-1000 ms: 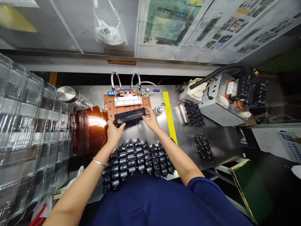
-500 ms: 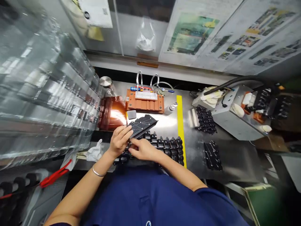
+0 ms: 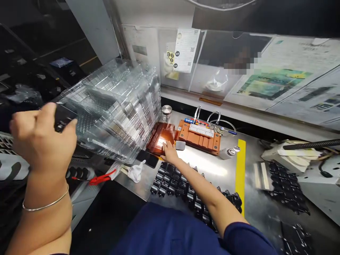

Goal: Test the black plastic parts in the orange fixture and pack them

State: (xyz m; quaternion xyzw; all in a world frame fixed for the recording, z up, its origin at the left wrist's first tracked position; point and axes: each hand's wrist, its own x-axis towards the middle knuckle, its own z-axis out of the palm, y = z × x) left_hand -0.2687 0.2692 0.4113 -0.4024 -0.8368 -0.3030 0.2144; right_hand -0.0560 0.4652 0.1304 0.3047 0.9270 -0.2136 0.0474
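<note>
My left hand [image 3: 44, 141] is raised at the far left, fingers wrapped round a black part [image 3: 63, 116] beside the stack of clear plastic trays [image 3: 127, 106]. Near the middle, my right hand [image 3: 169, 151] reaches over the right edge of a shiny orange-brown sheet [image 3: 161, 136]; its fingers are apart and hold nothing that I can see. Below that hand, rows of black moulded parts [image 3: 170, 179] lie on the metal table [image 3: 140, 186], partly covered by my right forearm.
Behind stand an orange fixture [image 3: 200, 138] with metal hoses, a glass jar [image 3: 166, 114] and a small bottle [image 3: 228, 153]. A white cloth [image 3: 136, 171] and a red-handled tool [image 3: 102, 177] are at left. More black parts [image 3: 288, 187] lie beyond the yellow strip [image 3: 241, 170].
The view has turned left. My left hand has gone from the table centre to the far left with a black part; my right hand has let go and moved to the orange-brown sheet.
</note>
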